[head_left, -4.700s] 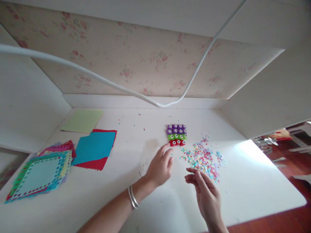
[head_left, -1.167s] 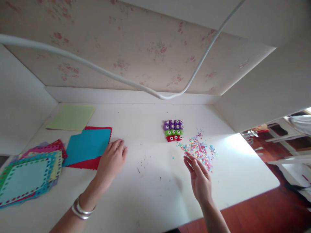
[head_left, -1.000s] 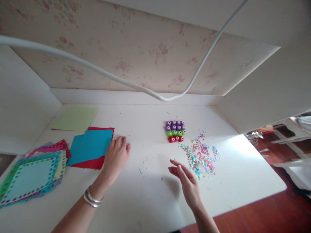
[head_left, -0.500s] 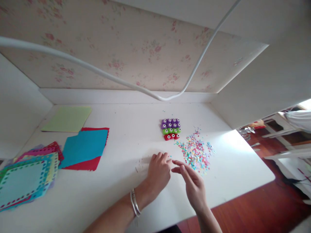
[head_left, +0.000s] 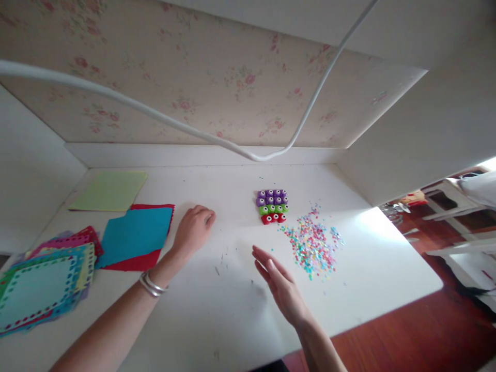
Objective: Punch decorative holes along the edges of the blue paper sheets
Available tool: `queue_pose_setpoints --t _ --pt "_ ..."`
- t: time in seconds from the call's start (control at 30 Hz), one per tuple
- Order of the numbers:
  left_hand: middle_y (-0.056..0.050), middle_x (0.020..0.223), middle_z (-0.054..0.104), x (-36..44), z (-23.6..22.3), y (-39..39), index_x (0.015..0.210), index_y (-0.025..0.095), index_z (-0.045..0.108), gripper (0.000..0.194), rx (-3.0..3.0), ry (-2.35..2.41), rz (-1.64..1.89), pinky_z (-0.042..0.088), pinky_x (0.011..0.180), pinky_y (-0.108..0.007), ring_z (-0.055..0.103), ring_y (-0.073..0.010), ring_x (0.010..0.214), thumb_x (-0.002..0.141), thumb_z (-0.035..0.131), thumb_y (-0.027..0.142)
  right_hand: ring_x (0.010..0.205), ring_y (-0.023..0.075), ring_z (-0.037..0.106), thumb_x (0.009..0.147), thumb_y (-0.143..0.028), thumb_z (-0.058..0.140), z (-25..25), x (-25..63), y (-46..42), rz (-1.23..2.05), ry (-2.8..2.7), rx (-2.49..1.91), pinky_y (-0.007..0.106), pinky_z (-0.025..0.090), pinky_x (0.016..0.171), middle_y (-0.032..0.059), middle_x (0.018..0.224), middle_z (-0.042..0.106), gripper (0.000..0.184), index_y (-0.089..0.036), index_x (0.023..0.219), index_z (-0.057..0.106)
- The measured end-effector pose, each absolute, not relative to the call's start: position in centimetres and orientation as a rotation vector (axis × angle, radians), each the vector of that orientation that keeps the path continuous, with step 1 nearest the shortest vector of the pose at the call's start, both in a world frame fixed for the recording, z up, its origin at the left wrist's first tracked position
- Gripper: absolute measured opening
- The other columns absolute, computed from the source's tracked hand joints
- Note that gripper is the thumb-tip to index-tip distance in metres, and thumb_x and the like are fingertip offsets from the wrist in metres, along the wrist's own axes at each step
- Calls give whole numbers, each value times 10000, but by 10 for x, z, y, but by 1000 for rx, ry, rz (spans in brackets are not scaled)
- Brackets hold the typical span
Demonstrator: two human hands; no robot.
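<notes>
My left hand (head_left: 194, 228), a silver bangle on its wrist, hovers low over the white desk (head_left: 232, 325) beside the blue and red sheets (head_left: 139, 235). Its fingers are curled in toward the thumb; whatever may be between the tips is too small to make out. Palm turned inward, my right hand (head_left: 281, 284) has its fingers stretched out and holds nothing visible. To its right lies a loose pile of colourful confetti sequins (head_left: 313, 243). Behind both hands sits a block of small purple, green and red pieces with eyes (head_left: 272, 206), set in rows.
Dotted-edge coloured sheets (head_left: 42, 284) are stacked at the left, with a pale green sheet (head_left: 110, 191) behind them. A white cable (head_left: 170, 116) hangs across the front of the flowered wall. Dark specks (head_left: 217, 269) dot the desk. Red floor (head_left: 391, 330) shows past the desk's right edge.
My left hand came from the sheets to my right hand, then moved back left. My right hand shifted left off the sequins and its fingers straightened. Specks at the back left are fewer.
</notes>
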State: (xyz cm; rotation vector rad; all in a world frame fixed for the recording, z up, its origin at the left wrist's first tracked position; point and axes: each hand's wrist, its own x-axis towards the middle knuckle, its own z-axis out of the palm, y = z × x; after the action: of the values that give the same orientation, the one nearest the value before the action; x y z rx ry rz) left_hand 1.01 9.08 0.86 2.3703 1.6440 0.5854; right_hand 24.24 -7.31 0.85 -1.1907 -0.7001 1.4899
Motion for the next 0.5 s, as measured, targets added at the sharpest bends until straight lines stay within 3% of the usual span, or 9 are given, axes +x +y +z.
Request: queue_pose_setpoints --t 0.1,0.3,0.4,0.5 --pt "-123 1125 685 -28 13 131 1083 143 706 314 2386 1804 462 434 999 -404 611 -268 1059 930 454 252 1362 260 460 826 -474 713 1 232 -56 1529 -493 -1133 438 294 1190 43 1402 582 395 -264 1161 721" --pt "-206 1274 599 -67 16 194 1251 78 624 452 2368 2023 244 420 998 -466 545 -338 1166 928 385 286 1366 262 453 708 -379 806 -6 279 -54 973 -289 -1242 405 281 1201 39 1284 671 289 -252 966 777" --pt "-180 1331 568 -67 13 207 1277 144 619 467 2375 2030 150 439 953 -481 527 -352 1179 933 377 347 1329 252 496 765 -351 764 -1 294 -62 784 -388 -1241 423 307 1185 50 1246 688 208 -243 942 776" --pt "-151 1344 566 -63 9 207 1251 210 643 458 2392 2008 79 447 911 -509 517 -367 1179 934 368 393 1198 254 605 797 -355 740 2 292 -68 788 -440 -1240 461 415 1105 76 1199 706 177 -229 917 776"
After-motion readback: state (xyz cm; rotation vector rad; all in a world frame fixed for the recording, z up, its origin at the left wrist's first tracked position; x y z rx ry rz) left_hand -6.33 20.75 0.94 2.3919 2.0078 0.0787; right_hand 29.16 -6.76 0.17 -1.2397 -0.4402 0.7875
